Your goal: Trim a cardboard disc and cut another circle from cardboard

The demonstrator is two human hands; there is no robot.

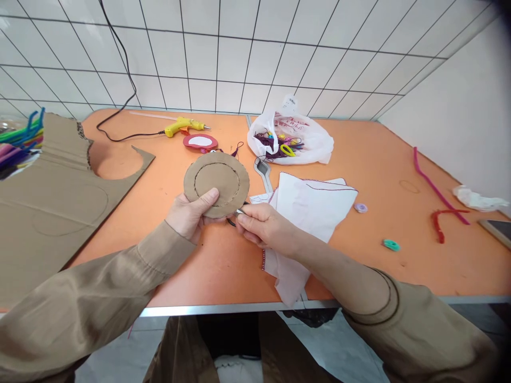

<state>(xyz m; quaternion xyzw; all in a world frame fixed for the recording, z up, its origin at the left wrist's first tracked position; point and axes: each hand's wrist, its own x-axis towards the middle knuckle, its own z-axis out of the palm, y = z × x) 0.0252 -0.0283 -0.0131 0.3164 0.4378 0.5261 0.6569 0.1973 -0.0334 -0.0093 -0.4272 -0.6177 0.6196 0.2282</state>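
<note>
My left hand (187, 215) is closed on the edge of a round cardboard disc (217, 178), its thumb lying flat across the face. A smaller circle is marked on the disc by a dark, broken line. At the disc's lower right edge my right hand (261, 226) pinches a small thin tool (240, 211) with dark and silvery parts. Most of that tool is hidden by the fingers and the disc, so its kind cannot be made out. Beneath my right hand and forearm lies white cloth (309, 205) with dark red stitching along its edges.
A large cardboard sheet (51, 213) with a round cutout covers the left side. Behind are a yellow glue gun (186, 126) with its cord, a red oval piece (200, 141) and a plastic bag (307, 135) of threads. Pipe cleaners (437, 181) lie right.
</note>
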